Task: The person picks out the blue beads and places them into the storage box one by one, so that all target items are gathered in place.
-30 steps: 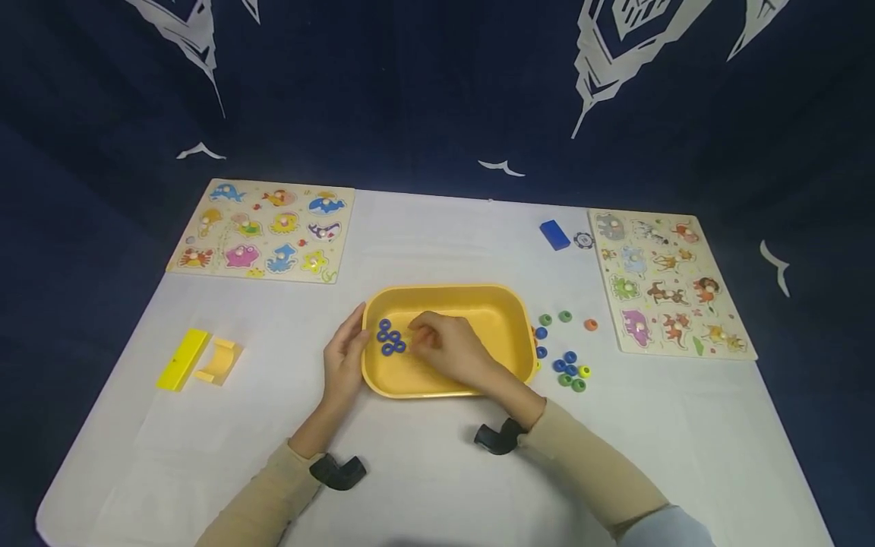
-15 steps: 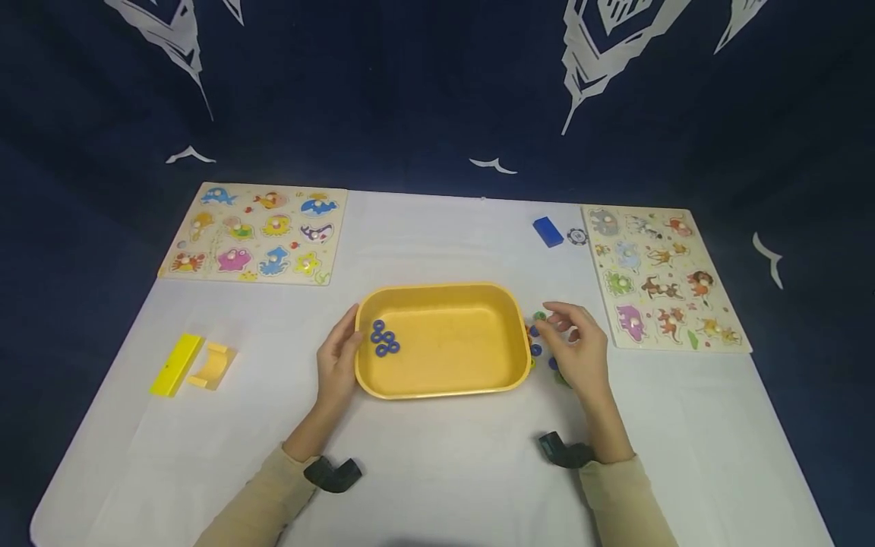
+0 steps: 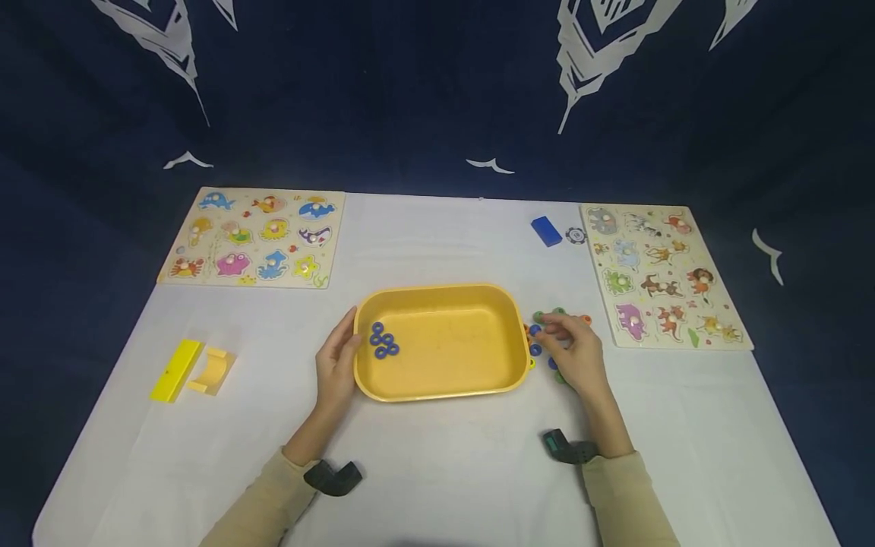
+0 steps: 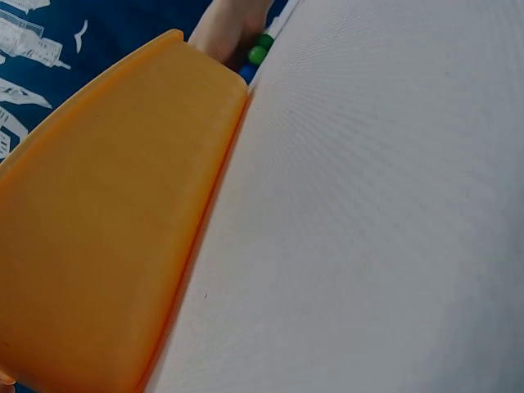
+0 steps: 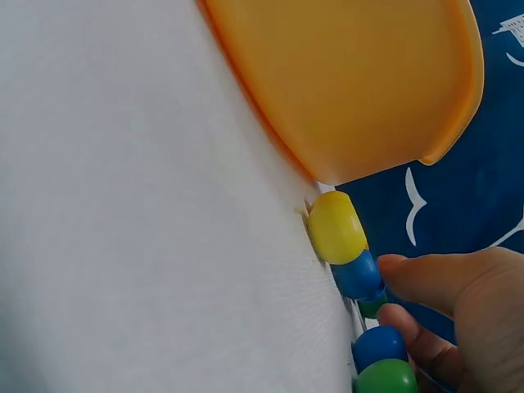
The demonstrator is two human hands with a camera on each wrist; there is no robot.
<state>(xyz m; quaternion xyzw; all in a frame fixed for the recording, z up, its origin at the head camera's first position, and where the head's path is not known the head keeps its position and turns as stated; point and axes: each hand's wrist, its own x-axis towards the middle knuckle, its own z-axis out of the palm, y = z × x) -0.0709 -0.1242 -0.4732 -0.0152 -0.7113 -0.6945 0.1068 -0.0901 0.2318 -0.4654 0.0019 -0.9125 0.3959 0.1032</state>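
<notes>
A yellow tray lies mid-table, with several blue beads near its left end. My left hand holds that end, thumb at the rim and fingers along the outer wall. Beyond the tray's right end, my right hand is low over loose beads, its thumb and fingers apart. In the right wrist view the thumb tip is at the edge of a blue bead; contact is unclear. A yellow bead and a green bead are close by. The hand hides part of the group.
Peg puzzle boards lie at the back left and right. A blue block and a poker chip sit beside the right board. At left are a yellow block and an arched block.
My right hand has left the tray's inside and moved right to the loose beads, lowering slightly since half a second ago. The left hand stays at the tray.
</notes>
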